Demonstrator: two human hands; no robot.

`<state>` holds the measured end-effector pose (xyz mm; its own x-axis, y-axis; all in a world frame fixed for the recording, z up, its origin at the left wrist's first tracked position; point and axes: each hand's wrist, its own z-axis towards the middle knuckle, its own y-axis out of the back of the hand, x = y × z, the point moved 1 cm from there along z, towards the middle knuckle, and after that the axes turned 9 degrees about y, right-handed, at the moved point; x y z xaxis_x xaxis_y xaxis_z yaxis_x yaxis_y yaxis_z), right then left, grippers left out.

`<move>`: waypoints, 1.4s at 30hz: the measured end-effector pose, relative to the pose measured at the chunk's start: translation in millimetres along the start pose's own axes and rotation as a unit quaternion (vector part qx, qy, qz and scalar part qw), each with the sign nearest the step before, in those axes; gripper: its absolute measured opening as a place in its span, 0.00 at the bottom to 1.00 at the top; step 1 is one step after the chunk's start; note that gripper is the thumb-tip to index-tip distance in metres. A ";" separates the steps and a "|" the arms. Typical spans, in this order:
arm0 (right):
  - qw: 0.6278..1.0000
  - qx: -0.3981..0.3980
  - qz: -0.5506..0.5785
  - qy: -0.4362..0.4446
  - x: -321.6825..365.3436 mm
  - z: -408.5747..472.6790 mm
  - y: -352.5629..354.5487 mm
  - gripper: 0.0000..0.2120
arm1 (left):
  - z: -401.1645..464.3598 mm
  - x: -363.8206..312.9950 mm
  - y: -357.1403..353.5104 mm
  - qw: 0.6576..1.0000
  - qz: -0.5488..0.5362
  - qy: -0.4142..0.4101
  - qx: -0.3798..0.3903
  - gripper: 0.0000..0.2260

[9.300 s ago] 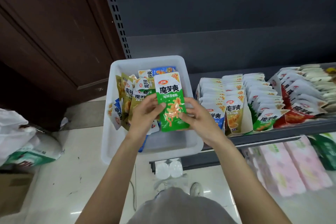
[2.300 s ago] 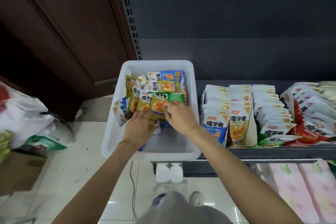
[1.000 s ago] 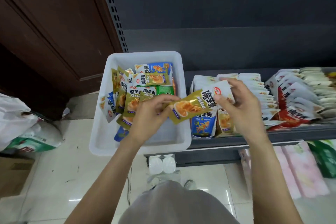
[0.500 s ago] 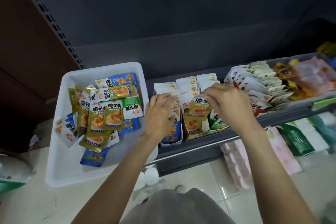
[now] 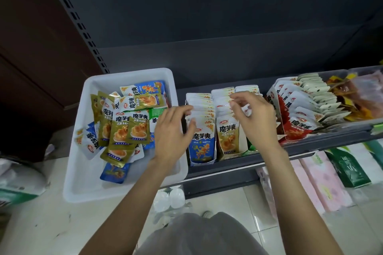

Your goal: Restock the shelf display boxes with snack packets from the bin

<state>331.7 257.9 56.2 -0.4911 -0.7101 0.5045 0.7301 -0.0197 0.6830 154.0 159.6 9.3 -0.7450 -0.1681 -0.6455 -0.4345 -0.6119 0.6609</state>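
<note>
the display boxes (image 5: 222, 122) on the shelf look nearly full; many snack packets (image 5: 124, 126) remain in the bin (image 5: 83, 172). both grips, left hand (image 5: 172, 136) and right hand (image 5: 255, 118), hover released above the rows.

Two hands (image 5: 173, 132) reach over one white bin (image 5: 78, 182) of loose snack packets (image 5: 128, 128), beside four display boxes (image 5: 202, 159) on one shelf (image 5: 269, 157), with pink packs (image 5: 323, 182) below.

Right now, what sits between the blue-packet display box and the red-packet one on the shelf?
In the head view, between the blue-packet box and the red-packet box stand the gold-packet box and a green-packet box, mostly hidden under the right hand.
</note>
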 end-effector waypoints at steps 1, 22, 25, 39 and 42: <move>0.999 -0.014 0.045 -0.014 13.8 -1.1 2.6 0.07 | -2.2 8.2 9.4 0.999 -0.013 0.013 -0.030 0.12; 0.836 0.431 -0.312 0.137 99.2 22.5 -222.8 0.12 | -22.8 148.1 62.3 0.918 0.292 0.154 0.219 0.21; 0.852 0.416 -0.282 0.144 113.1 25.5 -201.9 0.13 | -22.6 151.4 62.6 0.930 0.251 0.169 0.207 0.20; 0.930 0.126 0.307 -0.159 88.7 17.4 -56.2 0.03 | 6.8 51.7 100.5 0.958 -0.163 0.149 0.182 0.11; 0.905 0.121 0.360 -0.190 78.3 8.7 -40.0 0.08 | 5.0 39.8 87.3 0.948 -0.183 0.155 0.210 0.07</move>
<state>260.0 209.2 73.0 -0.0914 -0.1835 0.9788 0.8231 0.5393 0.1780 83.9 103.3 43.2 -0.3501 -0.2627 -0.8991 -0.8466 -0.3221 0.4237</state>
